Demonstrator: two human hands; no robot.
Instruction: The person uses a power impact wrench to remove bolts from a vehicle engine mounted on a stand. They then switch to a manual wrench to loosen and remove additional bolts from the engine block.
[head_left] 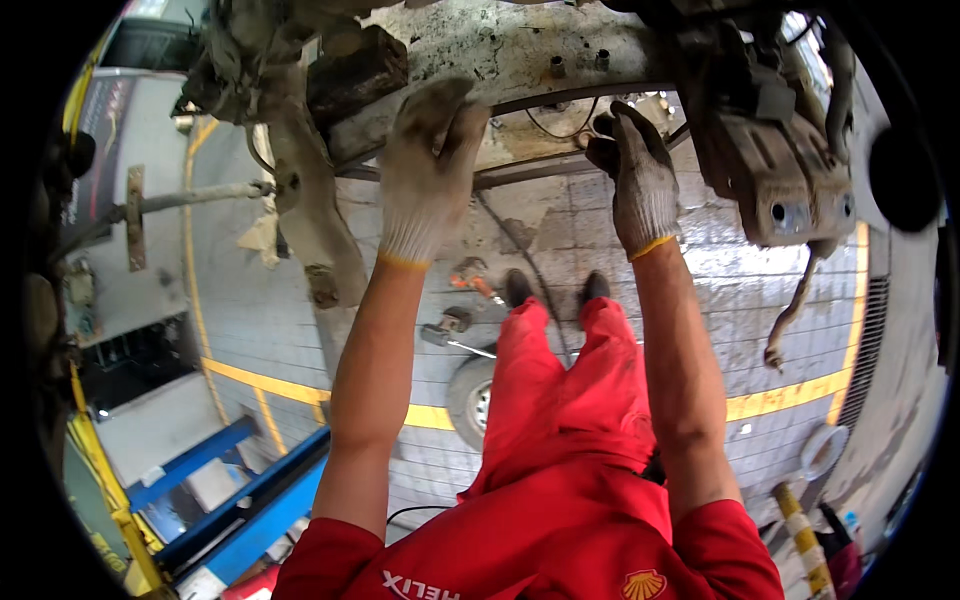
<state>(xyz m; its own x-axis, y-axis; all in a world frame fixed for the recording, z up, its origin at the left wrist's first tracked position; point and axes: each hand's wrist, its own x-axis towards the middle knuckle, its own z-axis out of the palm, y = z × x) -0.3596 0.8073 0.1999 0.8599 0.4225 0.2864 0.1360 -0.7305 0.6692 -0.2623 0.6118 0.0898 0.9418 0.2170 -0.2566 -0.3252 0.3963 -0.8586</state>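
Note:
Both my hands wear pale knitted gloves with soiled fingers, and both are raised under a vehicle's underside. My left hand (pixel 430 170) is slightly blurred, its fingers and thumb apart beside the near edge of a dirty metal tray (pixel 450 50). My right hand (pixel 640 180) is near the right end of that edge, with thumb and fingers apart and dark fingertips. I see nothing held in either hand; whether they touch the edge I cannot tell. Two small cylindrical metal pieces (pixel 602 60) stand on the tray. A thin dark cable (pixel 560 133) loops between my hands.
Rusty suspension parts (pixel 310 190) hang at left, a brown metal bracket (pixel 780 180) at right. On the tiled floor lie an orange tool (pixel 475 280), a grey-headed tool (pixel 450 325) and a wheel (pixel 468 400). Blue beams (pixel 240 510) stand lower left; a striped post (pixel 805 530) lower right.

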